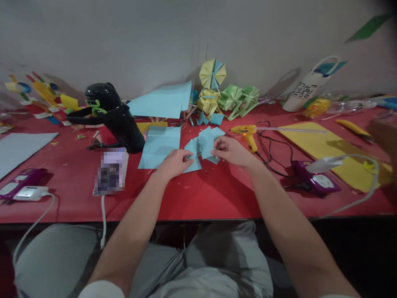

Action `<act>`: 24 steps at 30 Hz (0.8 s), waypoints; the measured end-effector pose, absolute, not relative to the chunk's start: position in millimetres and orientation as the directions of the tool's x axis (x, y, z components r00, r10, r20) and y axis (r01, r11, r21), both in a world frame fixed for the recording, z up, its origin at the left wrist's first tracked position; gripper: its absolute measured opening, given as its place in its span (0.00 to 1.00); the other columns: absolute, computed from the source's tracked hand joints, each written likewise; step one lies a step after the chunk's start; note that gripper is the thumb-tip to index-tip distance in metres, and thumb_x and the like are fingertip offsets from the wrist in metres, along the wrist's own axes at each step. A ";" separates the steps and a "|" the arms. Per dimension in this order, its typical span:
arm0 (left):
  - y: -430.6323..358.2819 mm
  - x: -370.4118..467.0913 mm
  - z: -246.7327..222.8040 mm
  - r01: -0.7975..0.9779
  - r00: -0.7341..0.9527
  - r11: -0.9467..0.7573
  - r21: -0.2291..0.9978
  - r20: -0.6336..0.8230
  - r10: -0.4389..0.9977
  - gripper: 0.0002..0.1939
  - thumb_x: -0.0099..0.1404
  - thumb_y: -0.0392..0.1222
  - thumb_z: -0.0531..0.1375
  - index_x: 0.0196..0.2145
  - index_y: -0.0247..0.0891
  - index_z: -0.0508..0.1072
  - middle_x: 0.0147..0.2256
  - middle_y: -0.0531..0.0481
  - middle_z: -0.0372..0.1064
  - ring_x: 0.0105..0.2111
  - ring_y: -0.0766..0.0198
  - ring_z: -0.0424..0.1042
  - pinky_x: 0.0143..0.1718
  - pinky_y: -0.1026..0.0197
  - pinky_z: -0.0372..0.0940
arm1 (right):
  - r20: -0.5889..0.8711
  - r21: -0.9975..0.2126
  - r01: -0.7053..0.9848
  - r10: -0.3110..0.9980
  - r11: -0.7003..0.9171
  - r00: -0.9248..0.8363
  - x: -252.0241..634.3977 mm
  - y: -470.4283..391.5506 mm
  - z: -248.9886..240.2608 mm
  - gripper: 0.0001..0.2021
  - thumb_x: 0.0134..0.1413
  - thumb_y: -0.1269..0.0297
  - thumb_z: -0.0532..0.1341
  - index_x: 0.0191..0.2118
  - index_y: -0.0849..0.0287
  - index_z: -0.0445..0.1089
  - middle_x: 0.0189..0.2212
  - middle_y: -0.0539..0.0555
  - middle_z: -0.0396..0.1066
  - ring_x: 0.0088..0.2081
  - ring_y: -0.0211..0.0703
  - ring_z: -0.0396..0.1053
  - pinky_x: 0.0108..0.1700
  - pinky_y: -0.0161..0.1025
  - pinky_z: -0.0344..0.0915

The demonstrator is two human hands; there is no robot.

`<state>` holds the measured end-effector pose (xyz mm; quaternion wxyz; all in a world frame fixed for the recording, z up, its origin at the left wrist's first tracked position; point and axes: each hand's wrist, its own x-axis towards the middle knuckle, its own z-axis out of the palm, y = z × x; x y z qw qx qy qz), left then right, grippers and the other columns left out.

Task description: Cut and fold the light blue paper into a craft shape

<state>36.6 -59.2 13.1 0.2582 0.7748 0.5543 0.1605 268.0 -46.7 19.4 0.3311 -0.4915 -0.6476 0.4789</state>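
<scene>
Over the middle of the red table, my right hand (pixel 231 150) pinches a small piece of light blue paper (pixel 205 142) at its right edge, holding it upright. My left hand (pixel 176 162) has its thumb and fingers closed on another blue paper piece (pixel 194 165), just left of the first. More blue paper shows behind and below the right-hand piece, partly covered. A larger blue sheet (pixel 159 142) lies flat beside my left hand. Folded yellow and green paper fans (pixel 212 74) stand against the wall behind the pieces.
A yellow hot glue gun (pixel 248 134) with a lit light lies right of my right hand, its black cord (pixel 279 147) running to a purple power strip (pixel 316 178). A black tumbler (pixel 124 124) and a phone (pixel 110 171) are at left. A white bottle (pixel 305 89) and utility knife (pixel 353 128) lie right.
</scene>
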 end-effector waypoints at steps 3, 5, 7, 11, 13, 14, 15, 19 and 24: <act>-59.8 37.2 13.8 0.806 0.237 -0.227 0.547 0.053 0.970 0.21 0.63 0.46 0.56 0.52 0.37 0.69 0.43 0.44 0.69 0.43 0.58 0.68 0.46 0.58 0.62 | 0.075 -0.977 0.193 0.992 0.093 -0.099 264.7 -38.6 9.2 0.10 0.50 0.68 0.62 0.38 0.56 0.60 0.36 0.55 0.71 0.33 0.41 0.74 0.36 0.41 0.72; -61.1 37.2 16.2 0.850 0.189 -0.195 0.490 0.063 0.980 0.23 0.62 0.47 0.57 0.52 0.37 0.66 0.48 0.41 0.66 0.48 0.55 0.66 0.52 0.55 0.60 | 0.134 -0.969 0.204 0.991 0.136 -0.022 264.1 -34.6 3.5 0.11 0.50 0.69 0.60 0.40 0.57 0.61 0.45 0.59 0.68 0.40 0.44 0.74 0.42 0.44 0.72; -62.1 37.0 19.0 0.885 0.164 -0.161 0.436 0.030 0.986 0.23 0.60 0.49 0.59 0.50 0.37 0.66 0.49 0.40 0.64 0.51 0.52 0.65 0.53 0.53 0.58 | 0.191 -0.947 0.267 0.982 0.179 0.017 264.5 -32.5 -0.1 0.13 0.50 0.69 0.59 0.42 0.57 0.61 0.47 0.60 0.67 0.43 0.46 0.74 0.44 0.44 0.72; -61.9 36.1 21.0 0.886 0.133 -0.106 0.451 -0.028 0.991 0.19 0.59 0.50 0.60 0.45 0.37 0.66 0.48 0.40 0.63 0.50 0.51 0.65 0.50 0.54 0.60 | 0.257 -0.893 0.385 0.966 0.235 0.006 263.8 -32.6 -3.3 0.12 0.50 0.67 0.59 0.43 0.57 0.62 0.46 0.61 0.69 0.47 0.49 0.72 0.44 0.45 0.72; -60.6 34.7 18.7 0.869 0.111 -0.081 0.489 -0.032 0.993 0.19 0.58 0.49 0.62 0.44 0.38 0.66 0.47 0.41 0.65 0.49 0.52 0.66 0.49 0.55 0.60 | 0.269 -0.874 0.415 0.963 0.252 -0.018 261.4 -34.0 -4.3 0.12 0.50 0.66 0.59 0.42 0.57 0.63 0.45 0.61 0.69 0.48 0.49 0.71 0.44 0.45 0.71; -59.6 33.7 17.0 0.858 0.101 -0.072 0.509 -0.029 0.994 0.20 0.56 0.49 0.63 0.43 0.38 0.66 0.45 0.42 0.65 0.48 0.53 0.66 0.47 0.55 0.60 | 0.275 -0.865 0.428 0.961 0.261 -0.031 259.8 -34.9 -4.5 0.12 0.50 0.65 0.59 0.42 0.57 0.63 0.45 0.60 0.69 0.47 0.49 0.71 0.44 0.45 0.71; -58.6 32.6 15.3 0.845 0.094 -0.066 0.531 -0.026 0.995 0.20 0.55 0.48 0.65 0.42 0.38 0.66 0.44 0.42 0.66 0.46 0.54 0.67 0.46 0.56 0.61 | 0.279 -0.856 0.442 0.959 0.270 -0.045 258.1 -36.0 -4.6 0.12 0.50 0.65 0.59 0.42 0.58 0.63 0.44 0.60 0.70 0.47 0.49 0.71 0.44 0.45 0.71; -55.8 28.6 14.3 0.773 0.090 -0.063 0.631 -0.011 0.996 0.18 0.52 0.47 0.66 0.38 0.39 0.67 0.38 0.46 0.67 0.37 0.59 0.67 0.36 0.59 0.60 | 0.290 -0.817 0.491 0.952 0.301 -0.101 252.3 -41.1 -2.3 0.12 0.51 0.64 0.59 0.43 0.59 0.65 0.42 0.60 0.71 0.43 0.48 0.72 0.43 0.46 0.71; -58.7 30.3 28.2 0.665 0.322 -0.262 0.699 0.048 0.946 0.17 0.63 0.53 0.55 0.24 0.38 0.62 0.23 0.55 0.54 0.25 0.67 0.55 0.27 0.62 0.50 | 0.294 -0.846 0.402 0.935 0.350 -0.196 246.3 -46.2 2.1 0.16 0.53 0.55 0.62 0.43 0.58 0.67 0.44 0.59 0.71 0.44 0.48 0.71 0.45 0.46 0.69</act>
